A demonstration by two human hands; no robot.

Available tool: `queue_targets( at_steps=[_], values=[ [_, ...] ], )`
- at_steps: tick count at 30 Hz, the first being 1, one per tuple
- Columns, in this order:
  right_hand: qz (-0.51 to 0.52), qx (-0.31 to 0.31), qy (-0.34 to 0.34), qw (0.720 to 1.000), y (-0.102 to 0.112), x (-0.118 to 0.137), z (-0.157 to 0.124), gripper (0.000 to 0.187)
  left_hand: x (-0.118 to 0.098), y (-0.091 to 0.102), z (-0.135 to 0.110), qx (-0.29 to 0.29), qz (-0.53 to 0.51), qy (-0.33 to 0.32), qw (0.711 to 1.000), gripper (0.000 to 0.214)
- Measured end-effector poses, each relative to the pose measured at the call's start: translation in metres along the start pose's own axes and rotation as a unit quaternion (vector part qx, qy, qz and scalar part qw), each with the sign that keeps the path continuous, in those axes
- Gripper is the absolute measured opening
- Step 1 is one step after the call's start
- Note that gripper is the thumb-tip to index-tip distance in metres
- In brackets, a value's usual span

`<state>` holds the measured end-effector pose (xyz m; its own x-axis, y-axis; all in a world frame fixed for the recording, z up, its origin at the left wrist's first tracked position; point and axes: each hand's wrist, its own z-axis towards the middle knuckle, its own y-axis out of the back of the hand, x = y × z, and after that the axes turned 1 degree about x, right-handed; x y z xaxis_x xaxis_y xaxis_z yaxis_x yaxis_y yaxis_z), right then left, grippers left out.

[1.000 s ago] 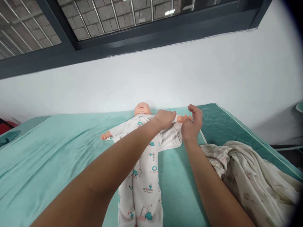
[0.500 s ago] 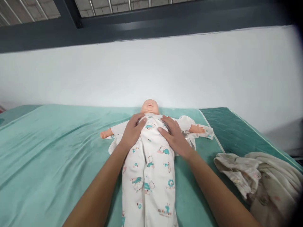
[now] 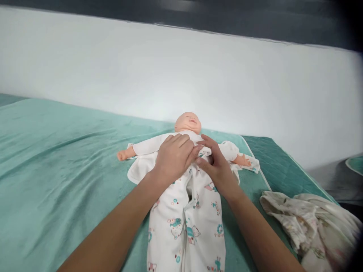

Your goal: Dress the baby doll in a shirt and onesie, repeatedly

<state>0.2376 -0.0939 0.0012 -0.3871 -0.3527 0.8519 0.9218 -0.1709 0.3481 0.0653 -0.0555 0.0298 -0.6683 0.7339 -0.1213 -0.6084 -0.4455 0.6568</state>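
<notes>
A baby doll point(image 3: 188, 122) lies on its back, head toward the wall and arms spread out. It wears a plain white long-sleeved top point(image 3: 151, 144). White baby pants point(image 3: 174, 211) with animal prints cover its front and run down toward me. My left hand point(image 3: 176, 155) is closed over the upper edge of the pants at the chest, its fingertips hidden. Opposite it, my right hand point(image 3: 213, 158) grips the same edge with thumb and bent fingers, a fold of cloth between them. Another white printed garment point(image 3: 253, 164) lies spread under the doll's arms.
A green sheet point(image 3: 70, 181) with wrinkles covers the bed. Crumpled pale floral cloth point(image 3: 309, 223) lies at the right, near a darker green quilted edge point(image 3: 272, 162). The white wall point(image 3: 113, 64) rises right behind the doll's head.
My hands have come closer together at the chest, and the left has curled its fingers. The top edge of the pants has moved down, baring the white top. The view has tilted.
</notes>
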Motion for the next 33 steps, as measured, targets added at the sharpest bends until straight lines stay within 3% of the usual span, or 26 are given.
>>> queue_targets(
  at_steps=[5,9,13,18,23,28,30,33],
  values=[
    [-0.061,0.003,0.075,0.995,-0.008,0.012,-0.005,0.036,0.004,-0.004,-0.005,-0.024,0.017,0.006,1.0,0.04],
    [-0.08,-0.041,0.131,0.987,-0.009,0.013,-0.011,0.021,0.004,-0.003,-0.008,-0.014,0.034,-0.012,0.999,0.041],
    [-0.09,-0.093,0.159,0.979,-0.007,0.012,-0.019,0.039,0.001,0.002,-0.014,0.013,0.056,-0.022,0.998,0.043],
    [-0.06,-0.105,0.139,0.983,0.003,0.004,-0.03,0.043,0.003,0.015,-0.037,0.013,0.008,0.021,1.0,0.042],
    [-0.03,-0.075,0.099,0.992,0.009,0.004,-0.049,0.044,0.001,0.032,-0.074,-0.006,-0.05,0.09,0.995,0.038],
    [0.056,-0.131,0.044,0.989,0.013,0.008,-0.066,0.041,-0.003,0.046,-0.098,0.01,-0.035,0.135,0.99,0.035],
    [0.055,-0.113,0.027,0.992,0.016,0.006,-0.071,0.041,-0.005,0.051,-0.103,0.026,-0.028,0.156,0.987,0.034],
    [-0.008,-0.039,0.029,0.999,0.022,0.001,-0.076,0.044,-0.01,0.059,-0.11,0.061,-0.04,0.211,0.975,0.034]
  ],
)
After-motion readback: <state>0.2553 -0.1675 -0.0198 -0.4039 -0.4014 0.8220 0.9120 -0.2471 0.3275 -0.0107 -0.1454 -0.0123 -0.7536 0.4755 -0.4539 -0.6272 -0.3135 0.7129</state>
